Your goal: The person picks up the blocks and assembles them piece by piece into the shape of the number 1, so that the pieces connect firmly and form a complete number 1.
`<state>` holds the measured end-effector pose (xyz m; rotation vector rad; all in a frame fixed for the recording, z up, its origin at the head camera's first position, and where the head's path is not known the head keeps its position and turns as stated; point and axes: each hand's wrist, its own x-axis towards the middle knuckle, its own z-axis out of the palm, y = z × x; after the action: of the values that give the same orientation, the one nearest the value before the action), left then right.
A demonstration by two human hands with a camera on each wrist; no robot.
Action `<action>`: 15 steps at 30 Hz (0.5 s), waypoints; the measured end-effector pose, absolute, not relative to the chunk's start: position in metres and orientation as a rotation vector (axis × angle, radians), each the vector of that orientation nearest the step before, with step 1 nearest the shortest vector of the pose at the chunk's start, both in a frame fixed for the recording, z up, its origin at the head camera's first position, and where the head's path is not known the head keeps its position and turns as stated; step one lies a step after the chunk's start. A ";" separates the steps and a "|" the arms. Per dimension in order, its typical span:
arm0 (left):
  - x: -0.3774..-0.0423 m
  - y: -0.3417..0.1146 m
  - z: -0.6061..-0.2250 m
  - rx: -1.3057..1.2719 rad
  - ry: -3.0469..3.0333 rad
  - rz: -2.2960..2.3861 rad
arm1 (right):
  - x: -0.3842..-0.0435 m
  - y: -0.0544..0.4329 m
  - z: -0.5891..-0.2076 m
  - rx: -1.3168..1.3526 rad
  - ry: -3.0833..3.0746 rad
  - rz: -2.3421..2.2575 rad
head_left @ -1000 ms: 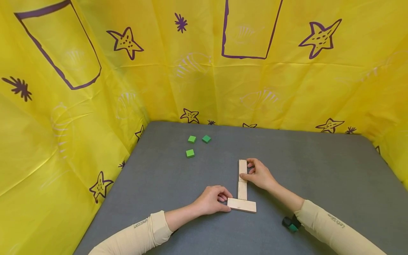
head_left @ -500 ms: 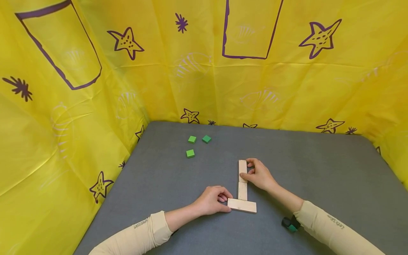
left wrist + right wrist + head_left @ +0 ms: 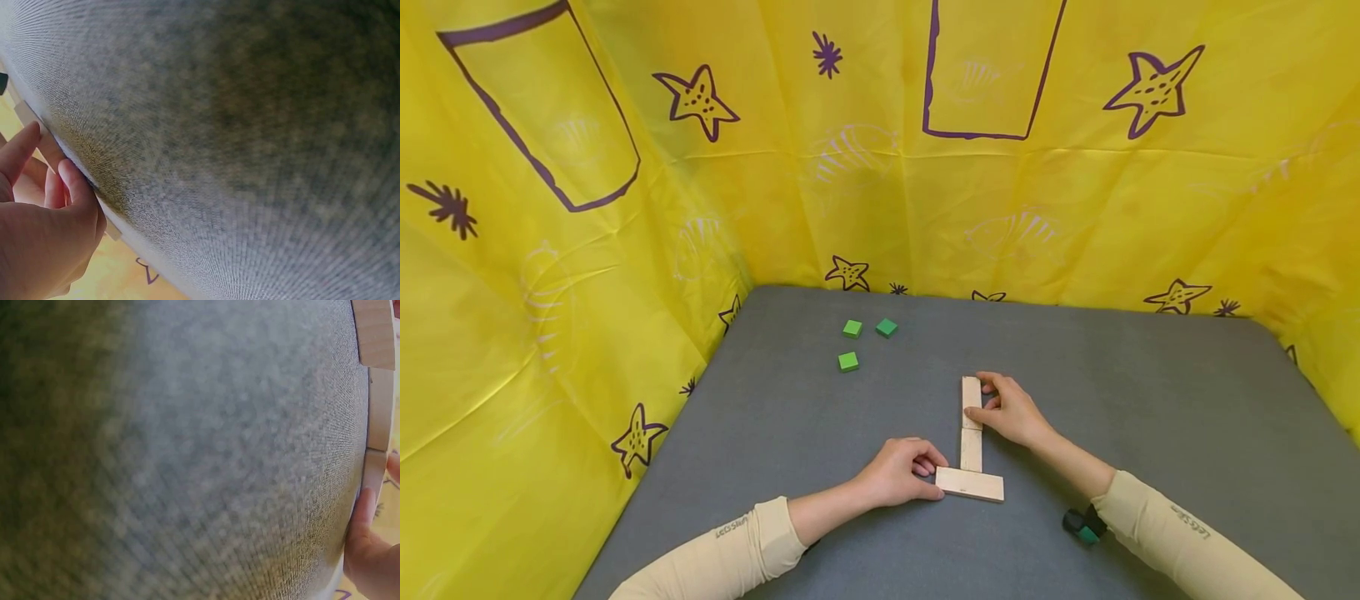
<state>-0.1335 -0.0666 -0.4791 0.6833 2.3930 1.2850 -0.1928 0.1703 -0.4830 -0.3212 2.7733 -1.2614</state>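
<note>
Three flat, pale wooden blocks lie on the grey tabletop in the head view, touching like an upside-down T. The crosswise near block has its left end pinched between the thumb and fingers of my left hand. From its far side runs the middle block, which neither hand touches. End to end with that lies the far block; my right hand grips it from the right, thumb on it and fingers at its far end. The right wrist view shows the fingers against the far block's side.
Two light green square blocks, one farther back and one nearer, lie at the back left beside a darker green block. Yellow patterned cloth encloses the grey table at the back and sides. A black-and-green object sits by the right sleeve.
</note>
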 end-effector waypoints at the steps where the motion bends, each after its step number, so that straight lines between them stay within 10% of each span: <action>1: -0.133 -0.067 -0.479 0.683 2.393 1.285 | -0.193 0.170 -0.483 -0.316 2.770 -1.263; 15: -0.134 -0.067 -0.480 0.685 2.397 1.290 | -0.193 0.170 -0.480 -0.301 2.740 -1.269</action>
<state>-0.1337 -0.0667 -0.4802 0.6849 2.3975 1.2898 -0.1930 0.1700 -0.4805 -0.3009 2.7405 -1.2685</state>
